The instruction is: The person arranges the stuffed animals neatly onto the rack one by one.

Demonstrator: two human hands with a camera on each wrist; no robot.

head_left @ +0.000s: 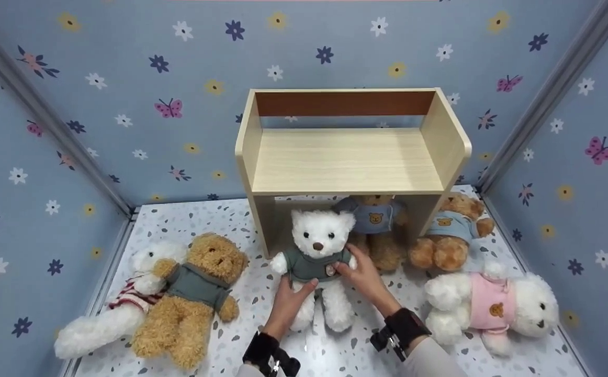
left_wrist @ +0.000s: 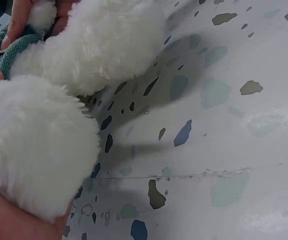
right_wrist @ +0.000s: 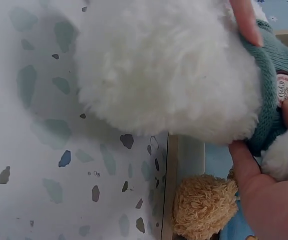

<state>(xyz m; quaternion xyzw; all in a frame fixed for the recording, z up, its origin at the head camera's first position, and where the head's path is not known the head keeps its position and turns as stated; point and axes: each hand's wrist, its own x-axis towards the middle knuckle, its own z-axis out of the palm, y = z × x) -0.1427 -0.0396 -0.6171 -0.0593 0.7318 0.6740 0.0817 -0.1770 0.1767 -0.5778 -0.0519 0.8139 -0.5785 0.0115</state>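
Observation:
A white teddy bear [head_left: 322,235] in a dark green knitted sweater is held upright between both hands, in front of the shelf's lower opening. My left hand [head_left: 286,303] grips its lower side, the thumb across the sweater's hem. On the other side my right hand [head_left: 366,277] holds the body under the arm, its thumb beside the small sweater badge [right_wrist: 285,86]. White furry legs [left_wrist: 38,145] fill much of the left wrist view. Behind the white bear, a brown bear [head_left: 377,222] in a blue top stands inside the lower compartment, its head partly hidden by the shelf board.
The wooden two-tier shelf [head_left: 346,159] stands against the flowered back wall. At left, a tan bear [head_left: 199,283] in green leans over a white plush [head_left: 100,330] in stripes. Right of the shelf sit a brown bear [head_left: 450,225] and a lying white plush in pink [head_left: 492,303].

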